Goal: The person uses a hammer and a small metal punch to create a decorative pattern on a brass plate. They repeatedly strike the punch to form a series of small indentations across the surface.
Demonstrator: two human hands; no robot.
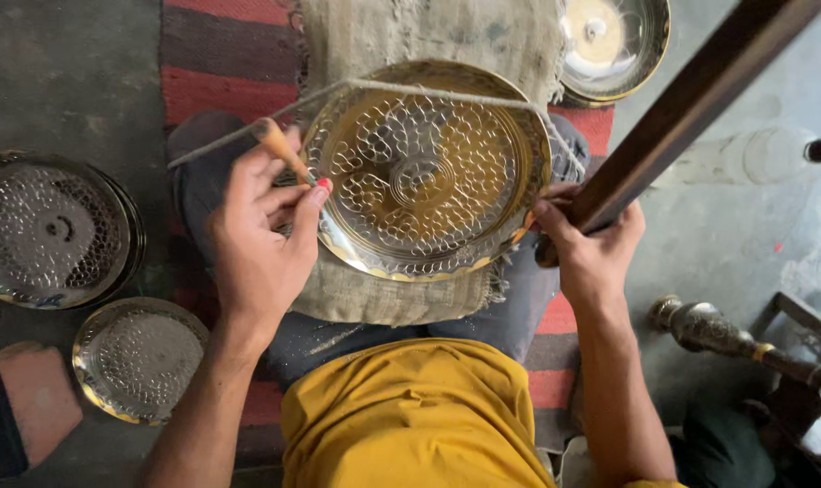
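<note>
A round brass plate (426, 172) with a punched scallop pattern rests on a burlap cloth (388, 294) over my lap. A taut string (428, 91) runs across its far rim. My left hand (258, 237) grips a thin wooden-handled tool (284, 150), its tip at the plate's left edge. My right hand (591, 248) is closed around the lower end of a long dark wooden stick (681, 108) that slants up to the right, beside the plate's right rim.
Two patterned metal plates lie on the floor at left, a stack (53, 230) and a smaller one (137, 359). A brass dish (614, 41) sits at the top right. A plastic bottle (754, 155) and an ornate metal piece (708, 327) lie at right. A red striped rug (220, 54) is underneath.
</note>
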